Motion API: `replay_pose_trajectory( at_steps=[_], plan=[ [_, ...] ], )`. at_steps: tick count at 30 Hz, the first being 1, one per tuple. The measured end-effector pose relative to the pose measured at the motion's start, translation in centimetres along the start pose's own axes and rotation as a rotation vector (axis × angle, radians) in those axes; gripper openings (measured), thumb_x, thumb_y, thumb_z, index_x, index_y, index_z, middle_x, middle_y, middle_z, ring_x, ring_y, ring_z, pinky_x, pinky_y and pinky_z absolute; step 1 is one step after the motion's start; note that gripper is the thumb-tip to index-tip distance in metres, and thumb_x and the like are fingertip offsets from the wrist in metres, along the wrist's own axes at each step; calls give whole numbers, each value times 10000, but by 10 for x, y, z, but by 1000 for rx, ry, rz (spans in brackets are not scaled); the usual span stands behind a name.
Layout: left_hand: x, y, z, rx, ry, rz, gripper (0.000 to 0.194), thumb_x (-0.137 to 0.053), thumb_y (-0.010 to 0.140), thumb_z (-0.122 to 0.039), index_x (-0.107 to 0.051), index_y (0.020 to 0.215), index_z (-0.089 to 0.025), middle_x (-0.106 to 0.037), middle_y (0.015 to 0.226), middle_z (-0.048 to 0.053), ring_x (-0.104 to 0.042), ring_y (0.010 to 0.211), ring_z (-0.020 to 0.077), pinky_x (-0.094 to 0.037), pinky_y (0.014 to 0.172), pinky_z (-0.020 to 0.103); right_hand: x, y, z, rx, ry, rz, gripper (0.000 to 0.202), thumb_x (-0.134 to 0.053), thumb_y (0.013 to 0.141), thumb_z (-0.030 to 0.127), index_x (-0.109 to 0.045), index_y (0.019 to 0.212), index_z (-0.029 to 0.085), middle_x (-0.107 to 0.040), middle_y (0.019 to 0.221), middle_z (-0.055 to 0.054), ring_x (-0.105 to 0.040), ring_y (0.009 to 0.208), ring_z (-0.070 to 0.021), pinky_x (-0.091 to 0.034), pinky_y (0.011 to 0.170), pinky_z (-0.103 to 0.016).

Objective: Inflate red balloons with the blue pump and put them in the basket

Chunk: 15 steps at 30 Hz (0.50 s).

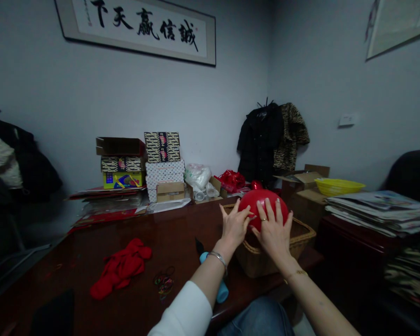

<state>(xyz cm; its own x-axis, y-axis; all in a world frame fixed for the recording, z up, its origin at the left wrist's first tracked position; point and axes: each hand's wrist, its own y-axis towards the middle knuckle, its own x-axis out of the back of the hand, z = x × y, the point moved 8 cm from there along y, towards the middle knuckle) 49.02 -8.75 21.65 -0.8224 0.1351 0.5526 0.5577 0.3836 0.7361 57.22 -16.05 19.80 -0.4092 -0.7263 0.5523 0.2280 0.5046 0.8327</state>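
Note:
A round red balloon (pixel 266 201) is between my two hands, above a woven wicker basket (pixel 257 261) at the table's right edge. My left hand (pixel 234 225) presses its left side, fingers partly spread. Against the balloon's near side lies my right hand (pixel 273 231) with its fingers fanned out. The balloon's underside is hidden by the hands. Under my left forearm a light blue cylinder (pixel 222 293) with a black tip lies on the table, partly covered. To its left are a tangle of thin coloured bands (pixel 164 282) and a crumpled red cloth (pixel 122 268).
The dark wooden table (pixel 175 228) holds patterned boxes (pixel 164 175), a plastic bag (pixel 198 176) and shiny red wrapping (pixel 231 181) along the wall. At right, a yellow basket (pixel 338 187) rests on cardboard boxes beside stacked papers (pixel 374 214). A dark flat object (pixel 54 312) lies front left.

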Motion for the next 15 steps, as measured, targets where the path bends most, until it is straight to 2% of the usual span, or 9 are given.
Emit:
replay_pose_trajectory(
  at_steps=[6,9,12,15],
  plan=[
    [-19,-1,9,84,-60,45,223,-456,855,-186,-613,984,-277,-610,1185,53,-342,1291,243,31,1008,645,-9,-5,-7,1,-25,27,718,-587,770,344,-262,1388,173,-179,1473,-141,-29,1348,-331,-55,1008,-629],
    [-29,-5,18,129,-61,104,227,-473,848,-277,-607,1031,-286,-616,1170,71,-358,1277,286,-11,995,670,-15,-8,-9,12,-31,48,699,-581,776,340,-275,1384,181,-179,1473,-138,-18,1349,-330,-65,1008,-630],
    [-37,-10,30,189,-27,185,369,-412,855,-447,-555,1158,-294,-559,1256,71,-322,1293,305,-17,1004,665,-22,-12,-7,43,-53,91,699,-577,779,369,-278,1384,189,-166,1478,-132,6,1351,-325,-69,1010,-624],
    [-37,-16,44,285,73,263,523,-223,881,-528,-439,1290,-286,-435,1378,50,-221,1341,277,-28,1029,638,-26,-15,-5,53,-100,134,700,-549,796,417,-261,1392,187,-142,1483,-129,29,1350,-326,-61,1008,-624]
  ],
)
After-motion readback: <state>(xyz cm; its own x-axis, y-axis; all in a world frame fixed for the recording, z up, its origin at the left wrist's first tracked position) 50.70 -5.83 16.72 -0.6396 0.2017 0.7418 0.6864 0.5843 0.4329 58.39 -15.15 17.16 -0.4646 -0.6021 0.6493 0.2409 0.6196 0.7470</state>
